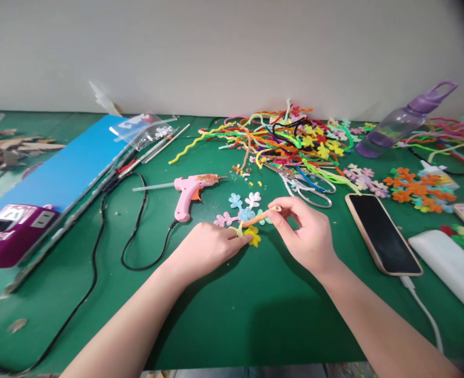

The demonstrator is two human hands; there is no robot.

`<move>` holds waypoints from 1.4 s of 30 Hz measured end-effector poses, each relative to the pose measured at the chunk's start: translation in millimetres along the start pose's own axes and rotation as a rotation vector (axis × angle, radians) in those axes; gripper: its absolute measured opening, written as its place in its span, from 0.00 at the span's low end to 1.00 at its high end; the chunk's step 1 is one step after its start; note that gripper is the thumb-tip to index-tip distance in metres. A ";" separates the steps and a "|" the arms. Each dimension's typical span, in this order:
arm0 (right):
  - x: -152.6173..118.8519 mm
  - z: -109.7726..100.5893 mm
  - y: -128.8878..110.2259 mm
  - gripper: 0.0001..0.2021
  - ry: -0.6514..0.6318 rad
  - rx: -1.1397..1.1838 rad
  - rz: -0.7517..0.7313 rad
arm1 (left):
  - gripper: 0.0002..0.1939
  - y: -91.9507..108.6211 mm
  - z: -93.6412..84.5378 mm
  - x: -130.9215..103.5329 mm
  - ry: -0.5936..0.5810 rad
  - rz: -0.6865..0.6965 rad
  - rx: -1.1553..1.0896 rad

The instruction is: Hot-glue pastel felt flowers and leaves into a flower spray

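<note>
On the green table lies a craft of fuzzy pipe-cleaner flowers (246, 214) in blue, white, pink and yellow. My left hand (210, 245) is closed at its lower left edge, its fingers on a pale yellow stem beside the yellow flower (252, 236). Pinched between the thumb and fingers of my right hand (305, 231) is a short light-brown stick (260, 217). The stick slants down to the left, its lower end at the craft's centre. Just beyond my left hand rests a pink glue gun (188, 194) with a clear glue stick in its back.
Loose pipe cleaners (263, 136) are heaped at the back, near scissors (314, 191). To the right are a phone (385, 233), a white device (448, 268), finished flower pieces (419, 189) and a purple bottle (393, 126). A purple power strip (19, 236) and black cord (96, 257) lie left.
</note>
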State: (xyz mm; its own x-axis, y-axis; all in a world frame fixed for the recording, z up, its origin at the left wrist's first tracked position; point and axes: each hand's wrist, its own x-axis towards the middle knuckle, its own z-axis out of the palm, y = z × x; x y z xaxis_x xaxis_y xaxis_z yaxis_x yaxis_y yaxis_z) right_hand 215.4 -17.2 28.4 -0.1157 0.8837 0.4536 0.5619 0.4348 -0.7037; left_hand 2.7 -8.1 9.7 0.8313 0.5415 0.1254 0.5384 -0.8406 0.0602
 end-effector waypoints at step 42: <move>4.8 -7.9 6.7 0.04 0.202 -0.004 0.044 | 0.14 0.1 -3.2 -0.3 -0.086 -0.019 0.020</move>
State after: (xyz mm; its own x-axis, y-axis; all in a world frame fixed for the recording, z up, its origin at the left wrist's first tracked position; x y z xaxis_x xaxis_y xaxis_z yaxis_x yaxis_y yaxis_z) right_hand 225.0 -11.4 30.2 0.0759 0.8488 0.5232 0.5661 0.3953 -0.7234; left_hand 2.1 -8.4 12.9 0.8295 0.5571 0.0387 0.5557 -0.8303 0.0416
